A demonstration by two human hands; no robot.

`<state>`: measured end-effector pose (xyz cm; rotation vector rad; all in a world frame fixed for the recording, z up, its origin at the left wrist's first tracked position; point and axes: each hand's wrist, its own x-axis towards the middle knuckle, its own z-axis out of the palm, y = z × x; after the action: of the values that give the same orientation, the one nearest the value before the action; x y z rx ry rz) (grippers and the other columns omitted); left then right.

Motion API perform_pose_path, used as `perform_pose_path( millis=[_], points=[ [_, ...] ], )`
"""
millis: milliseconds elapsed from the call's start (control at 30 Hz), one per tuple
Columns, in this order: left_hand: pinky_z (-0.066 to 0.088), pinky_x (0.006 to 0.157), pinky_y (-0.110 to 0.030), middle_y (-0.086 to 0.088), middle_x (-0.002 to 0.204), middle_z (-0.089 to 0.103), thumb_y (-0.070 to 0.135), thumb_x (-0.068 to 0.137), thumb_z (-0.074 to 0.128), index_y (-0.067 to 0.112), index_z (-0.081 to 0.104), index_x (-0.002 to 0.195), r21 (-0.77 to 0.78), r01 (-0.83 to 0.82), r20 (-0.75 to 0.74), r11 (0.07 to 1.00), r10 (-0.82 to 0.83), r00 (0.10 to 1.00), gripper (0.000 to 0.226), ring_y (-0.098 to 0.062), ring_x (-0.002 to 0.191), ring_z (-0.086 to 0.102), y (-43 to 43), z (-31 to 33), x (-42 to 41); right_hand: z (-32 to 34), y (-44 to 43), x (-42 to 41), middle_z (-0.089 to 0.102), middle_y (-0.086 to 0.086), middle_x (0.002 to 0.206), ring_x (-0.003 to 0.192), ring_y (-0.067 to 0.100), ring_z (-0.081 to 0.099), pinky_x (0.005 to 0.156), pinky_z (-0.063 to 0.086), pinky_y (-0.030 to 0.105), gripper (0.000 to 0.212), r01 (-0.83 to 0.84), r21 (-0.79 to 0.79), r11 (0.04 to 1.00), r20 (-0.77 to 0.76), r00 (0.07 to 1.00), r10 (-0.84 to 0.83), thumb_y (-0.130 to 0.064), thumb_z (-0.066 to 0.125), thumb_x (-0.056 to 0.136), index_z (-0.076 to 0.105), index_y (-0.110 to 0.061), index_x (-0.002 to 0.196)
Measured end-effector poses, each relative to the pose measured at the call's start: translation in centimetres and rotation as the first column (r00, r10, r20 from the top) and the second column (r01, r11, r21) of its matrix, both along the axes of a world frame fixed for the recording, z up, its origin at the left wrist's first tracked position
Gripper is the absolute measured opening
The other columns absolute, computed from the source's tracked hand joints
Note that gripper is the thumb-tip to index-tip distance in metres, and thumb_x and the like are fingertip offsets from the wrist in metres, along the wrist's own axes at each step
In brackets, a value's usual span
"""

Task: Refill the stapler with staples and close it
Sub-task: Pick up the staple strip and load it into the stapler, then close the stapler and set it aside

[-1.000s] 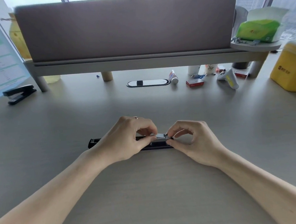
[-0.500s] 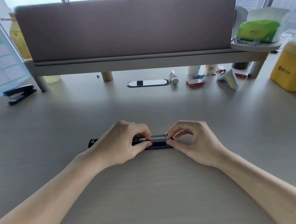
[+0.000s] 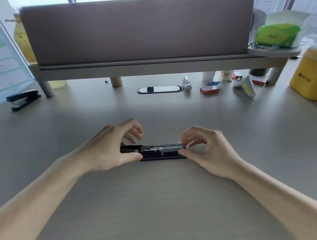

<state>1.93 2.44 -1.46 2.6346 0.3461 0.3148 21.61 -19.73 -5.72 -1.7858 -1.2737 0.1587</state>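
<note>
A black stapler [image 3: 156, 153] lies opened flat on the desk in front of me, its metal channel facing up. A silver strip of staples [image 3: 171, 147] sits in the right half of that channel. My left hand [image 3: 109, 149] covers the stapler's left part, thumb pressed against the near side of the base, fingers lifted and spread above it. My right hand [image 3: 206, 148] pinches the stapler's right end between thumb and forefinger. The folded-back black lid [image 3: 130, 148] shows just past my left hand.
A second black stapler [image 3: 23, 99] sits far left. A red staple box [image 3: 209, 89], a small tube [image 3: 187, 83], a white controller [image 3: 245, 83] and a yellow container [image 3: 313, 77] stand along the back right under a raised shelf [image 3: 150, 68]. A cable grommet [image 3: 159, 89] is at back centre.
My left hand has slid left along the stapler and lifted its fingers off the staple strip, which now lies uncovered in the channel. My right hand stays at the right end.
</note>
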Motion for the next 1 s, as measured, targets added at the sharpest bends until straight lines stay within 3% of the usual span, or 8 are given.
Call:
perform_pose_path(
  millis=[167,300,467,567,667,800,900,1000],
  points=[
    [0.054,0.077,-0.022,0.025,0.089,0.076,0.032,0.077,0.089,0.036,0.072,0.093,0.037,-0.047,-0.145,0.998,0.052,0.988,0.023,0.003,0.087,0.070,2.2,0.3,-2.2,-0.1,0.0,0.0,0.081,-0.012,0.088,0.089,0.003,0.075,0.081,0.049,0.006,0.015,0.035,-0.041,0.999,0.015,0.999,-0.034,-0.021,0.088,0.084,0.082,-0.027,0.096],
    [0.049,0.071,-0.018,0.017,0.086,0.072,0.029,0.083,0.085,0.035,0.074,0.099,0.108,0.018,-0.245,0.994,0.009,0.970,0.020,0.000,0.080,0.066,1.9,1.9,-1.7,-0.2,0.1,-0.3,0.081,-0.014,0.084,0.089,-0.002,0.075,0.081,0.047,0.003,0.013,0.054,-0.033,0.998,0.038,0.998,-0.053,-0.020,0.089,0.083,0.083,-0.022,0.094],
    [0.052,0.081,-0.031,0.015,0.092,0.061,0.032,0.083,0.082,0.036,0.078,0.103,0.277,0.119,-0.382,0.953,-0.004,0.924,0.021,-0.008,0.088,0.062,1.4,4.9,0.1,-0.3,0.0,-0.4,0.080,-0.012,0.085,0.090,0.001,0.075,0.082,0.049,0.007,0.011,0.045,-0.025,0.999,0.067,0.997,-0.044,-0.020,0.088,0.084,0.083,-0.023,0.094],
    [0.051,0.075,-0.025,0.014,0.090,0.065,0.034,0.081,0.084,0.033,0.079,0.104,0.325,0.134,-0.429,0.936,0.019,0.903,0.023,-0.009,0.086,0.063,0.6,6.3,1.1,-0.3,0.0,-0.4,0.081,-0.013,0.086,0.090,0.000,0.075,0.082,0.049,0.006,0.012,0.045,-0.022,0.999,0.087,0.995,-0.043,-0.020,0.088,0.084,0.083,-0.023,0.094],
    [0.041,0.065,-0.011,0.018,0.086,0.064,0.037,0.077,0.087,0.033,0.076,0.113,0.315,0.092,-0.358,0.945,0.028,0.933,0.038,0.001,0.077,0.060,-0.1,7.3,1.6,-0.4,0.0,-0.3,0.080,-0.015,0.086,0.089,-0.001,0.075,0.081,0.049,0.007,0.012,0.040,-0.018,0.999,0.097,0.995,-0.038,-0.020,0.088,0.084,0.084,-0.023,0.094],
    [0.056,0.078,-0.021,0.014,0.086,0.075,0.038,0.068,0.094,0.038,0.071,0.117,0.118,0.048,-0.109,0.992,-0.035,0.993,0.054,-0.001,0.081,0.071,-1.5,7.7,2.4,-0.4,0.0,-0.1,0.080,-0.016,0.087,0.089,-0.001,0.075,0.082,0.050,0.008,0.012,0.030,-0.015,0.999,0.118,0.993,-0.028,-0.021,0.088,0.084,0.083,-0.024,0.095],
    [0.060,0.081,-0.029,0.008,0.087,0.081,0.027,0.067,0.097,0.027,0.073,0.103,-0.071,0.038,0.012,0.997,-0.037,0.999,0.043,-0.006,0.078,0.076,-2.8,6.1,3.3,-0.3,0.0,-0.1,0.081,-0.015,0.086,0.089,0.000,0.075,0.081,0.051,0.009,0.012,0.028,-0.011,1.000,0.118,0.993,-0.027,-0.021,0.088,0.084,0.083,-0.024,0.094],
    [0.061,0.083,-0.030,0.010,0.087,0.082,0.025,0.070,0.095,0.025,0.077,0.095,-0.138,0.032,0.089,0.990,-0.020,0.996,0.031,-0.003,0.080,0.076,-3.5,4.2,3.9,-0.3,0.0,-0.1,0.081,-0.013,0.087,0.089,0.001,0.075,0.081,0.050,0.008,0.013,0.025,-0.012,1.000,0.096,0.995,-0.024,-0.019,0.088,0.084,0.083,-0.024,0.095]
  ],
)
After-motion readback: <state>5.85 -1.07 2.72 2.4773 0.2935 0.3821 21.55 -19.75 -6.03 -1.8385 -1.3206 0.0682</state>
